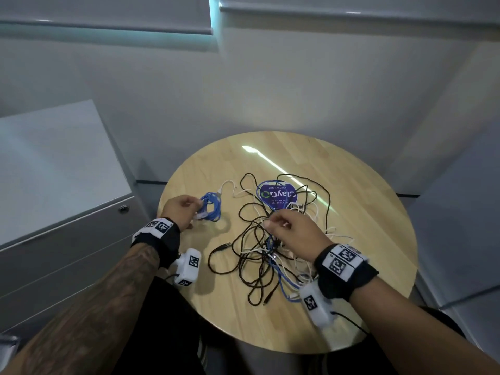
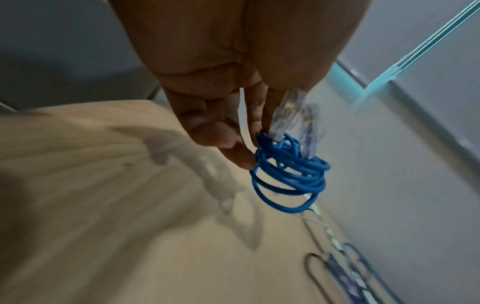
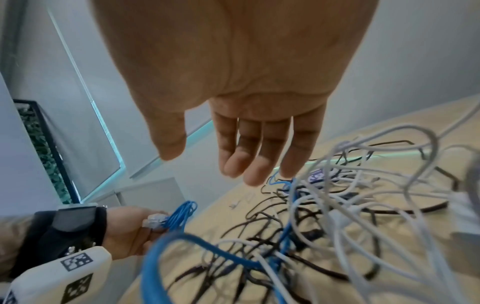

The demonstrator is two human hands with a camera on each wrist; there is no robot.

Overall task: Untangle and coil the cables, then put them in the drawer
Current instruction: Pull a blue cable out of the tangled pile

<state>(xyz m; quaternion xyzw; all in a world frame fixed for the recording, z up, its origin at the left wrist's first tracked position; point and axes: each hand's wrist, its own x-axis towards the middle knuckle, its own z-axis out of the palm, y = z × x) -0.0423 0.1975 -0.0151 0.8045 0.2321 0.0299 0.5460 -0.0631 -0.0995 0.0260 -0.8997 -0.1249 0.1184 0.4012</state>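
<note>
The left hand (image 1: 180, 209) pinches the small coiled blue cable (image 2: 291, 174) near the round wooden table's (image 1: 351, 185) left edge; the right hand (image 3: 249, 127) hangs slack-fingered, empty, over the black-white-blue cable tangle (image 1: 273, 239); best keep the coil pinched tight so it doesn't spring loose before the drawer

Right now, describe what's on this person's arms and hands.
Both forearms are bare; the left arm bears dark tattoos. Each wrist wears a black strap with a white band printed with black-and-white square markers. A white camera housing with the same markers hangs under each wrist. The hands, left hand and right hand, are ungloved.
</note>
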